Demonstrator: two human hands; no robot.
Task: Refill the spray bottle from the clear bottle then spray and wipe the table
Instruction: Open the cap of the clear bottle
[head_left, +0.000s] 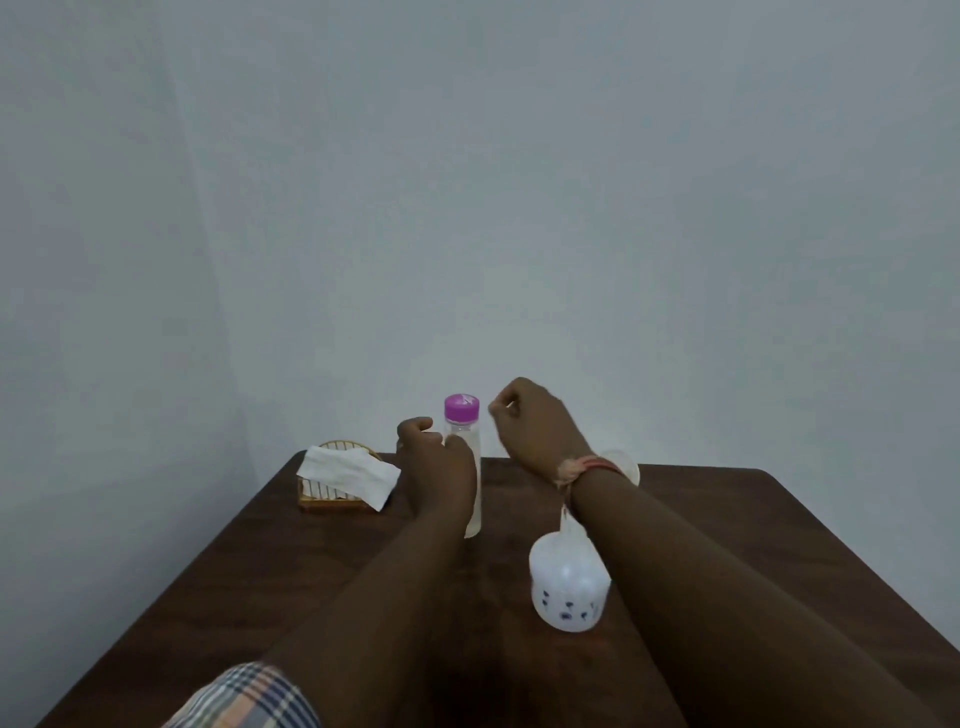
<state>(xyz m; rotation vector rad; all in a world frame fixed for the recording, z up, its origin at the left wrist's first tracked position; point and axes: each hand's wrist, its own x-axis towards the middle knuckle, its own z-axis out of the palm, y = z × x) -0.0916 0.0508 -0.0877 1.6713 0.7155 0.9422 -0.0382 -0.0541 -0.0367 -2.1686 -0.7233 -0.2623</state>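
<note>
Head view: the refill looks barely begun; the clear bottle (464, 467) stands upright near the table's (260, 561) far edge, its purple cap (462, 407) still on; the spray bottle (568, 587) stands toward the middle, nearer the person, apparently headless; tissue (347, 473) waits at the far left corner, unused. The left hand (434, 462) wraps the clear bottle's body; the right hand (540, 423) hovers loosely curled beside the cap, holding nothing.

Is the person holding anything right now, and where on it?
The left hand grips the clear bottle around its upper body, below the purple cap. The right hand holds nothing.
</note>
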